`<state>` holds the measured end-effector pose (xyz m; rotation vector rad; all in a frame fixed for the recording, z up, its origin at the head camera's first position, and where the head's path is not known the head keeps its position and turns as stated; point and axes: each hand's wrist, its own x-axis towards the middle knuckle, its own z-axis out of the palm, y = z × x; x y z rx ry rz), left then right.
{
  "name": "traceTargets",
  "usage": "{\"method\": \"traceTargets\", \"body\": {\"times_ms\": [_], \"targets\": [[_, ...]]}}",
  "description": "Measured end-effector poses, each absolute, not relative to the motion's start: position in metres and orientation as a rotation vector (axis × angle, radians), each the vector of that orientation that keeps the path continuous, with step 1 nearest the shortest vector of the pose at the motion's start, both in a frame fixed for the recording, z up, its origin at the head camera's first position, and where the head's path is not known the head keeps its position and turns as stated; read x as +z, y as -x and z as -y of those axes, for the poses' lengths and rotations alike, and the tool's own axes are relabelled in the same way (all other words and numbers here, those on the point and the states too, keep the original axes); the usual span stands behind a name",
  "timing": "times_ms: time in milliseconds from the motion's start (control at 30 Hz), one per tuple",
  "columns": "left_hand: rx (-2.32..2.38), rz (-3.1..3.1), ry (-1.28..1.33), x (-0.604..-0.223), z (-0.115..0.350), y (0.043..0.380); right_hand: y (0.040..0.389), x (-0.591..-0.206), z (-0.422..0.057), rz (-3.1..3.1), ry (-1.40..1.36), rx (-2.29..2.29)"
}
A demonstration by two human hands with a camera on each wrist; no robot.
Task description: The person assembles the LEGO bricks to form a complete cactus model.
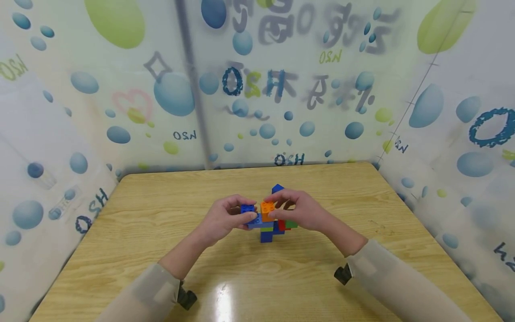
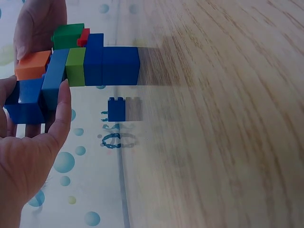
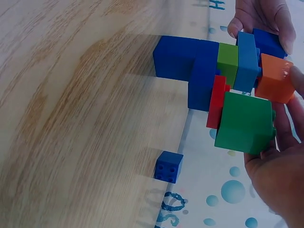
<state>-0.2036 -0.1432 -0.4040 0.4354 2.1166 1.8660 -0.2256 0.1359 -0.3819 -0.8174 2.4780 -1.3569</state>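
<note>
A small tower of toy building bricks stands on the table, with a dark blue brick at its foot and a lime green brick above. Across it lies a lighter blue brick, which carries a blue brick and an orange brick side by side. My left hand pinches that upper blue brick, its fingertips also at the lighter blue one. The orange brick is between the thumb and fingers of my right hand. A green brick on a thin red brick juts out under the right hand.
A loose blue brick lies on the wooden table behind the tower, partly hidden by the right hand in the head view. White panels printed with bubbles enclose the table at the back and both sides.
</note>
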Motion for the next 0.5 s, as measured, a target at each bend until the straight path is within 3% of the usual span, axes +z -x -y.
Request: {"method": "traceTargets", "body": {"times_ms": [500], "targets": [[1.871, -2.115, -0.432, -0.4053, 0.1422, 0.2045, 0.2251, -0.3858, -0.1314, -2.502, 0.778, -1.384]]}}
